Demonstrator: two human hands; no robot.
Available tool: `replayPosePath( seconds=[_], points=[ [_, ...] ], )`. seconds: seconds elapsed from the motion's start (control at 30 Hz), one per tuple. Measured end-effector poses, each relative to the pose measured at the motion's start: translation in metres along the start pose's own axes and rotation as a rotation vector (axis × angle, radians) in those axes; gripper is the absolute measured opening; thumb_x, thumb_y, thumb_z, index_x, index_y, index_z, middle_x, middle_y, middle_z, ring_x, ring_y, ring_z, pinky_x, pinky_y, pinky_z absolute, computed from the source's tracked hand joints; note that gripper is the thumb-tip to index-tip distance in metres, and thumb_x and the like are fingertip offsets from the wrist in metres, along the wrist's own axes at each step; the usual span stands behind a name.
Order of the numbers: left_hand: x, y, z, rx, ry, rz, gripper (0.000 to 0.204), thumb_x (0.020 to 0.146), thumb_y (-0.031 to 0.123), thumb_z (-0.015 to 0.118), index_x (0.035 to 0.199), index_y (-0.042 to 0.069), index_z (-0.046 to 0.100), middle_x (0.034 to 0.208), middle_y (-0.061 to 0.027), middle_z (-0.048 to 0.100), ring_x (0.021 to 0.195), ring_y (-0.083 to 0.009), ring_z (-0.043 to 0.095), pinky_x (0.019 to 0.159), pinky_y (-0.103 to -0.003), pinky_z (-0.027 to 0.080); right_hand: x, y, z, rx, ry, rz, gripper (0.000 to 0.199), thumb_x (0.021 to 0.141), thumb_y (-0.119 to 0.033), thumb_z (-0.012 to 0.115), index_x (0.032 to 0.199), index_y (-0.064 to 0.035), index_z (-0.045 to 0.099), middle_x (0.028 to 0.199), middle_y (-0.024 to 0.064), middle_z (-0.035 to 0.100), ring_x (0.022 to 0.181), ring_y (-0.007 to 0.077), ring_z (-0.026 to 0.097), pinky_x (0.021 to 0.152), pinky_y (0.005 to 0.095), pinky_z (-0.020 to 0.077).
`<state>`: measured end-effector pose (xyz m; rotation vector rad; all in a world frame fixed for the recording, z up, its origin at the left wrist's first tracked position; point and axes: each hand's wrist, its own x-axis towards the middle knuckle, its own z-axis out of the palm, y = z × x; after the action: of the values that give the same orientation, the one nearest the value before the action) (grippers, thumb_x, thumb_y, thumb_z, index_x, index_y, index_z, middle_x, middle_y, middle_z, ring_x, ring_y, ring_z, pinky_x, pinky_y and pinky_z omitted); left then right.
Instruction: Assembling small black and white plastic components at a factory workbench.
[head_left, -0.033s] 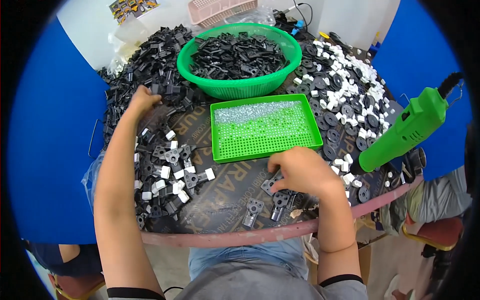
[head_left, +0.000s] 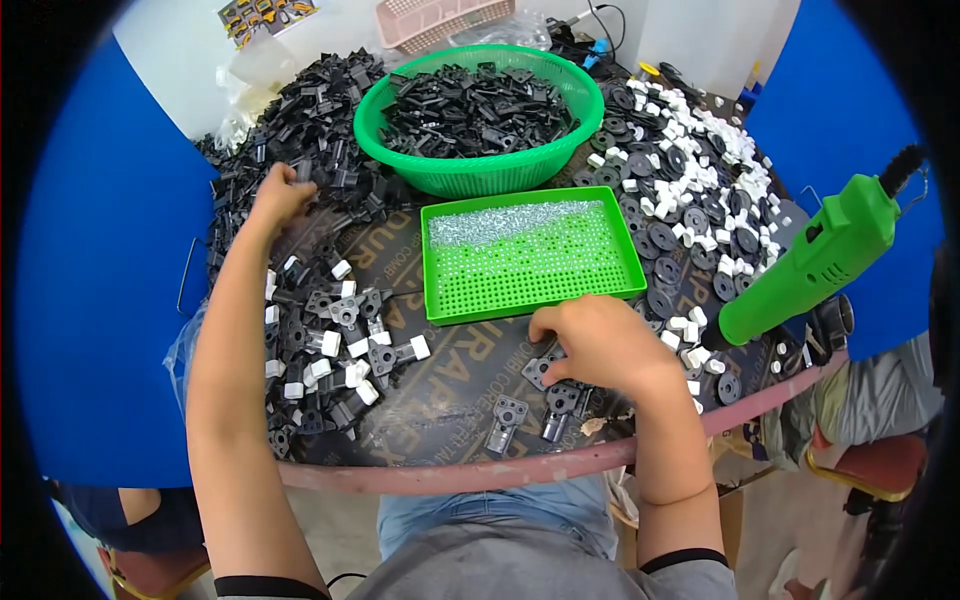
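My left hand (head_left: 283, 195) reaches to the near edge of a heap of black plastic parts (head_left: 320, 120), its fingers curled in a loose pinch. What lies between those fingertips blends into the dark heap. Close to the front edge, my right hand (head_left: 608, 345) is bent over a black bracket (head_left: 539, 369) with round holes, thumb and forefinger closed about it. Two similar brackets lie just below, one on the left (head_left: 507, 421) and one on the right (head_left: 557, 415), each with a clear-looking stem. My right palm hides whatever is under it.
A green perforated tray (head_left: 530, 308) of small silvery pieces lies mid-table, behind it a green basket (head_left: 470, 180) of black parts. Brackets with white caps (head_left: 345, 345) gather at left. Black discs (head_left: 661, 237) and white caps (head_left: 720, 150) spread at right beside a green power tool (head_left: 810, 255).
My left hand has shifted slightly farther into the heap, away from me. My right hand stays nearly in place over the bracket.
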<state>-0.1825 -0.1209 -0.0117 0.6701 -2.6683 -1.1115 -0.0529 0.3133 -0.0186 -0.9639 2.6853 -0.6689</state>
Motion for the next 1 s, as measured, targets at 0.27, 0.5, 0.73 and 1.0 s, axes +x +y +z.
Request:
replayPosePath(
  seconds=[0.27,0.5,0.73,1.0],
  points=[
    [-0.191,0.094,0.006,-0.745,-0.441,0.366,0.031,0.079,0.0,0.066,0.099,0.01,0.046,0.115,-0.0139,0.055,0.089,-0.0222,0.064,0.069,-0.028,0.054,0.002,-0.009,0.005,-0.073,-0.107,-0.001,0.025,0.06,-0.01,0.078,0.075,-0.0052,0.059,0.078,0.0089,0.059,0.078,0.0293,0.059,0.066,0.0398,0.0452],
    [-0.238,0.082,0.05,-1.026,-0.63,0.138,0.058,0.079,-0.005,0.061,0.131,0.005,0.038,0.12,-0.0132,0.049,0.087,-0.0227,0.065,0.058,-0.024,0.055,0.001,-0.011,0.008,-0.02,-0.06,-0.056,0.032,0.059,-0.004,0.076,0.085,-0.0054,0.056,0.085,0.0099,0.057,0.086,0.0312,0.059,0.072,0.0408,0.046],
    [-0.237,0.069,0.055,-1.403,-0.862,0.037,0.042,0.086,0.005,0.051,0.127,0.005,0.041,0.133,-0.0135,0.039,0.119,-0.0363,0.048,0.095,-0.046,0.046,0.002,-0.02,0.009,-0.013,-0.025,-0.105,0.029,0.058,-0.003,0.076,0.078,-0.0051,0.055,0.081,0.009,0.058,0.082,0.0332,0.059,0.068,0.0419,0.0452],
    [-0.248,0.063,0.073,-1.185,-0.58,0.342,0.04,0.084,-0.004,0.058,0.121,0.003,0.042,0.133,-0.0156,0.042,0.116,-0.0268,0.051,0.092,-0.039,0.049,0.021,-0.037,0.01,1.205,0.268,0.029,0.015,0.078,0.0,0.068,0.091,-0.0009,0.061,0.086,0.0016,0.063,0.077,0.0095,0.059,0.068,0.0237,0.0476]
  ],
)
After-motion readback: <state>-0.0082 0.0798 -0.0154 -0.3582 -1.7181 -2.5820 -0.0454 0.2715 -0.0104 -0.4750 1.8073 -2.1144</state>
